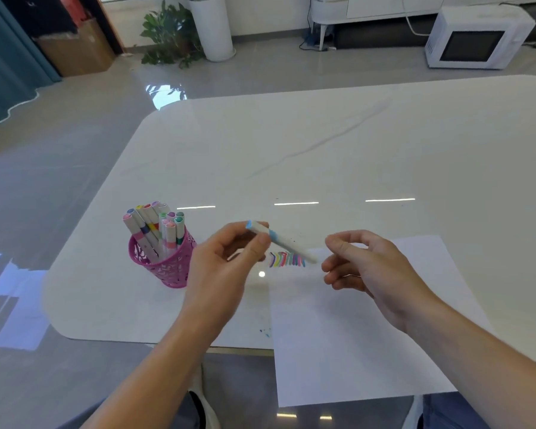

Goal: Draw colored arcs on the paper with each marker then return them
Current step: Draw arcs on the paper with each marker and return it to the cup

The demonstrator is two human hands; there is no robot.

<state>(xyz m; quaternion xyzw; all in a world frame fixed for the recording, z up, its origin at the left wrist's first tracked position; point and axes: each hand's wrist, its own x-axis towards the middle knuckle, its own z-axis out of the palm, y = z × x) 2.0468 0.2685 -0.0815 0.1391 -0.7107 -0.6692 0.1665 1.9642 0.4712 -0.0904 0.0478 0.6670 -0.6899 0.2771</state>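
Observation:
My left hand (226,267) pinches a white marker with a light blue band and end (279,239) between thumb and fingers, holding it slanted above the table. My right hand (365,267) hovers just right of the marker's lower tip, fingers loosely curled, with nothing visible in it. A white sheet of paper (353,335) lies under both hands and overhangs the near table edge. A row of several short colored arcs (287,259) sits near its top left corner. Left of my left hand stands a pink mesh cup (167,267) with several markers (155,227) upright in it.
The white glossy table (322,150) stretches far ahead and to the right. Small blue ink specks (265,332) mark the tabletop beside the paper. On the floor beyond are a potted plant (171,35), a white microwave (477,38) and a cardboard box (78,48).

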